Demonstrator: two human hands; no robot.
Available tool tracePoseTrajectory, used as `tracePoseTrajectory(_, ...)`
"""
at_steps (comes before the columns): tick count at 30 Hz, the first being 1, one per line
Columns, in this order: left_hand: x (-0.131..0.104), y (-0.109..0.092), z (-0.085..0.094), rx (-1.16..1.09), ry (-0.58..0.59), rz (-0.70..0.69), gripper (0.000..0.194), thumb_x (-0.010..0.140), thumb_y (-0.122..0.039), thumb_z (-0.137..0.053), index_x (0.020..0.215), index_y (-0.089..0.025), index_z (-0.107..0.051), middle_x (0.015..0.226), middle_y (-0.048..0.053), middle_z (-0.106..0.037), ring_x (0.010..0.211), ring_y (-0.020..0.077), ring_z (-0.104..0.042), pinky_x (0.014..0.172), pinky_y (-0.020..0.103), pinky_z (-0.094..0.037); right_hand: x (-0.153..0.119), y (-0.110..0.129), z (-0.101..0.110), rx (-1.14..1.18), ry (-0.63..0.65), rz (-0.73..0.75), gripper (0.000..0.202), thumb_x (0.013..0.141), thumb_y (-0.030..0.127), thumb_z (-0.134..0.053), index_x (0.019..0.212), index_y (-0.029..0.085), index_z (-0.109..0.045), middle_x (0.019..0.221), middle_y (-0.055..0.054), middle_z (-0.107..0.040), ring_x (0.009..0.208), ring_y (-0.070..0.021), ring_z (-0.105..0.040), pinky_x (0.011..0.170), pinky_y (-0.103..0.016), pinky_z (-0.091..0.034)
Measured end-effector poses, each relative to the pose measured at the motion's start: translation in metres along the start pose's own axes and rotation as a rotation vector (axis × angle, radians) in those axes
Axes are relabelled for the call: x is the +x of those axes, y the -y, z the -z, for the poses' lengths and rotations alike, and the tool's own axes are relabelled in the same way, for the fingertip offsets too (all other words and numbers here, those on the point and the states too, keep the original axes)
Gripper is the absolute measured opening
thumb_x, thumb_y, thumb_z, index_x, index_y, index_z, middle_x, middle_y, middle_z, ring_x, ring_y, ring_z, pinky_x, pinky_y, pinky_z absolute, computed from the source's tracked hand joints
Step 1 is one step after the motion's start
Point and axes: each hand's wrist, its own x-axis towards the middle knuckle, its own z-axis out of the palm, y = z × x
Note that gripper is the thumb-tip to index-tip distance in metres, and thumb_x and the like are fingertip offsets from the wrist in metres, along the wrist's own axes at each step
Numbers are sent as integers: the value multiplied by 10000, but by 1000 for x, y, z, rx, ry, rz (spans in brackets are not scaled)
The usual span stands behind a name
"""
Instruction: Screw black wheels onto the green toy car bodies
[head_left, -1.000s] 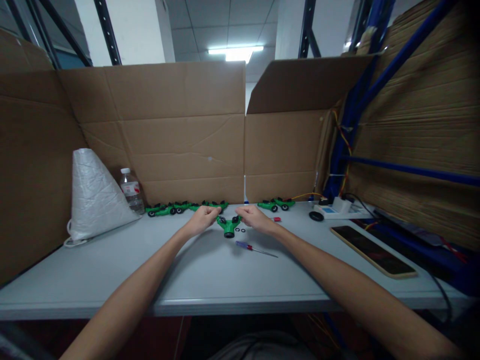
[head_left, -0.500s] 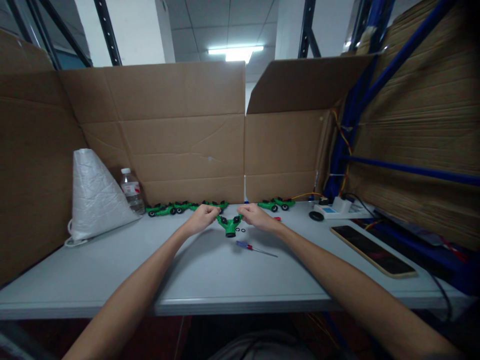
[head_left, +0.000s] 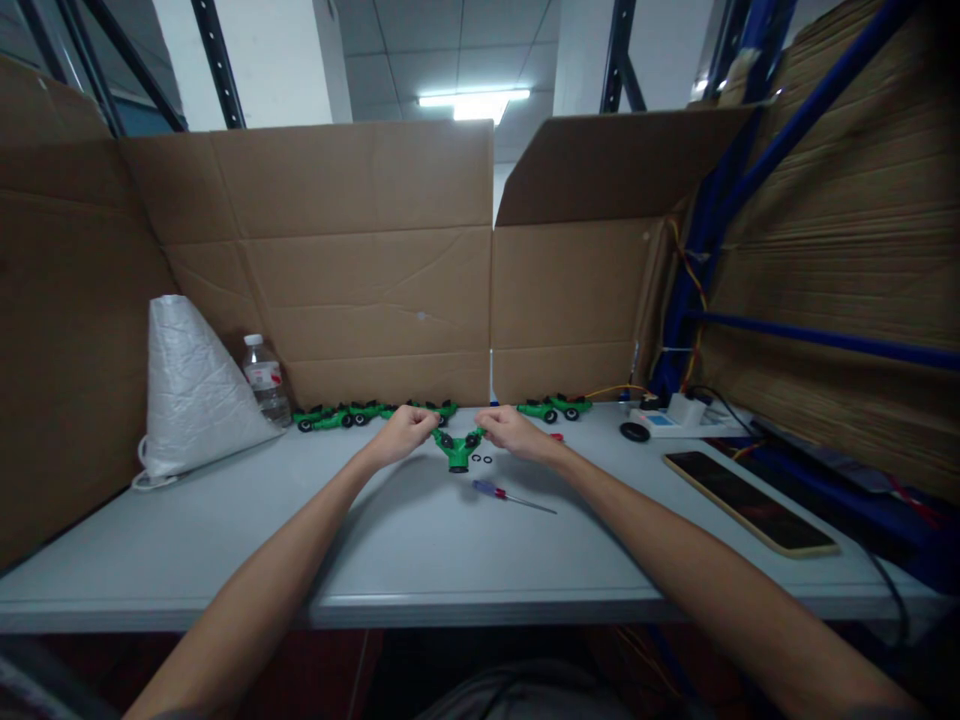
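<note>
Between both hands is a green Y-shaped plastic piece (head_left: 458, 458) with black parts on its arms and a dark lower end. My left hand (head_left: 406, 432) pinches the tip of its left arm, fingers closed. The right arm's tip is pinched by my right hand (head_left: 510, 430). Just right of the piece lie two small black rings (head_left: 481, 459). A screwdriver (head_left: 514, 497) with a blue and red handle rests on the table nearer to me. Part of a red object (head_left: 556, 437) shows behind my right wrist.
Along the back stand several green toy cars with black wheels (head_left: 322, 419), more of them (head_left: 555, 409) on the right. A white bag (head_left: 196, 400) and water bottle (head_left: 265, 380) are at left. A phone (head_left: 750, 502), power strip (head_left: 694, 422) and black disc (head_left: 634, 432) are at right.
Almost nothing differs. The green piece has tilted or shifted very slightly to the left between my hands, and the whole view has moved a little.
</note>
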Motion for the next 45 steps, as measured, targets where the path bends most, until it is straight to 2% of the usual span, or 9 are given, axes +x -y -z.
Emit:
tracePoseTrajectory(15,0,7,3,27,7,26,478,925,-550,-460,594,-220,-362,530,-51,-352,525,107,-272,540,280,-203,0,-3,-6,-69,-24,51,382,944,483,-483,673,233,-383,604,57,-351,560,-118,-293,536,-261,-226)
tracePoseTrajectory(23,1,11,-7,-41,-23,42,489,913,-612,-459,627,-230,-356,539,-55,-345,529,115,-291,536,273,-220,-4,6,-4,-258,-112,193,402,978,439,-442,652,230,-335,626,37,-342,614,-142,-337,596,-283,-227)
tracePoseTrajectory(27,1,11,-12,-66,-74,51,471,927,-613,-431,655,-237,-348,547,-61,-326,524,118,-290,533,270,-220,-6,11,-9,-297,-179,228,416,999,442,-423,651,227,-343,623,34,-356,617,-145,-345,607,-288,-232)
tracePoseTrajectory(36,-1,-5,-8,88,-188,-54,452,951,-541,-393,628,-231,-335,576,-34,-347,584,137,-322,586,280,-230,-5,9,-21,-276,-207,206,483,1007,539,-447,656,222,-349,624,36,-329,612,-139,-340,603,-291,-235)
tracePoseTrajectory(41,-2,-7,-11,126,-157,-76,484,975,-563,-373,629,-229,-315,587,-34,-315,595,136,-294,590,286,-214,0,1,-17,-201,-270,173,473,982,542,-440,644,233,-321,622,30,-324,620,-147,-339,591,-284,-234)
tracePoseTrajectory(45,-3,-7,-13,118,-120,-57,539,986,-618,-352,616,-228,-328,581,-31,-308,580,135,-290,581,293,-200,1,0,-16,-126,-250,156,474,971,551,-445,642,236,-316,622,36,-308,609,-139,-316,587,-281,-239)
